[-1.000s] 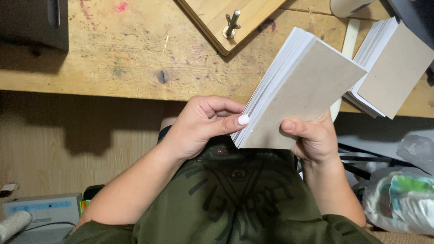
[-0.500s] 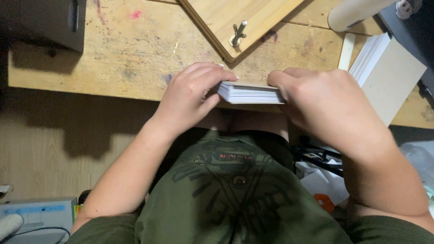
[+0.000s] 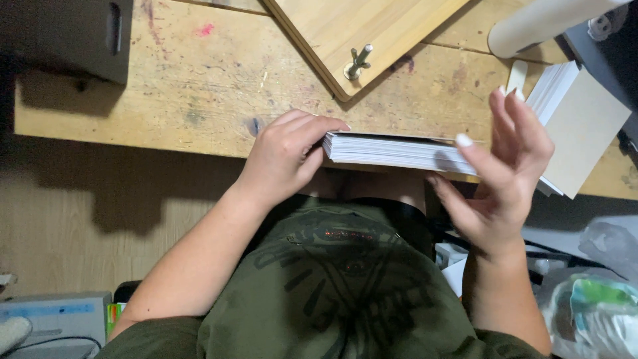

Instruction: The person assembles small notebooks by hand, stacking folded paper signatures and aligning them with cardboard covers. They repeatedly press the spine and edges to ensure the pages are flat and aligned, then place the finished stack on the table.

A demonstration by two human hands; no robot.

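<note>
Paper stack laid flat at the bench edge, right hand lifted off

The stack of white sheets (image 3: pixel 399 151), gripped by both hands half a second ago, is now held at its end only by the curled fingers of the left hand (image 3: pixel 286 156); the right hand (image 3: pixel 498 179) has been raised, its fingers spread wide and holding nothing, which suggests the sheets are being squared. The stack is crisp and thin-edged against the scuffed, stained wooden bench (image 3: pixel 199 86). A second stack with a grey card face (image 3: pixel 585 126) lies close by, behind the right hand, and a smooth wooden board with a metal screw (image 3: pixel 359 40) lies further back.
</note>
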